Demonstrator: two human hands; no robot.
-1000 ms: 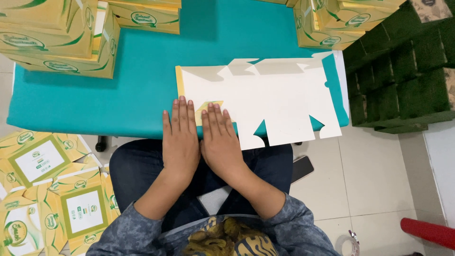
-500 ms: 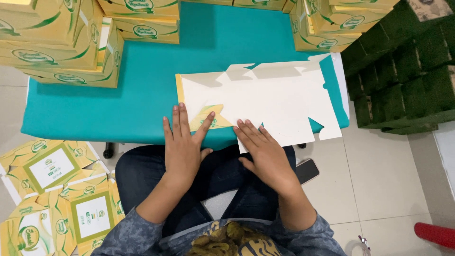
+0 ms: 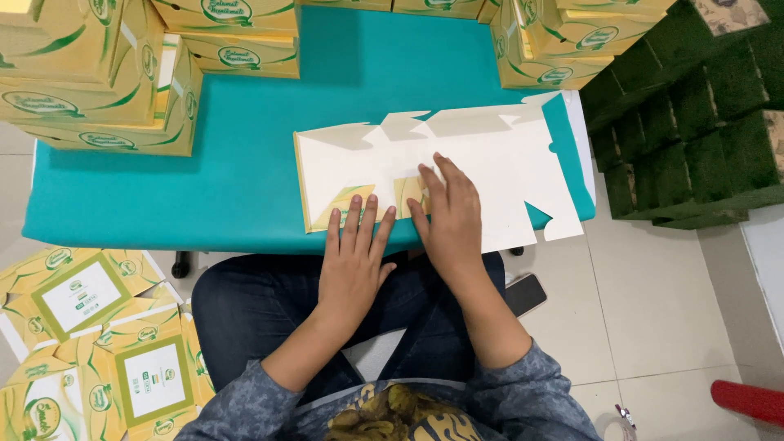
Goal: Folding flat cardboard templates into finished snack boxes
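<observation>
A flat, unfolded white cardboard box blank (image 3: 482, 163) with a yellow edge lies blank side up on the teal table (image 3: 204, 180), near its front edge. Its jagged flaps point away, and a small yellow-green printed flap is folded over its near edge.

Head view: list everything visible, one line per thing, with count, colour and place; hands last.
flat carton blank: one, white inside with yellow-green print, on the table's near edge
table: one, teal top
folded boxes: several, yellow-green, stacked at the table's far left and far right
flat printed blanks: a pile, yellow-green, on the floor at left
green blocks: a stack, dark green, right of the table
phone: one, black, by the right thigh
red thing: one, bottom right corner
left hand: flat on the blank's near edge
right hand: flat on the blank
</observation>
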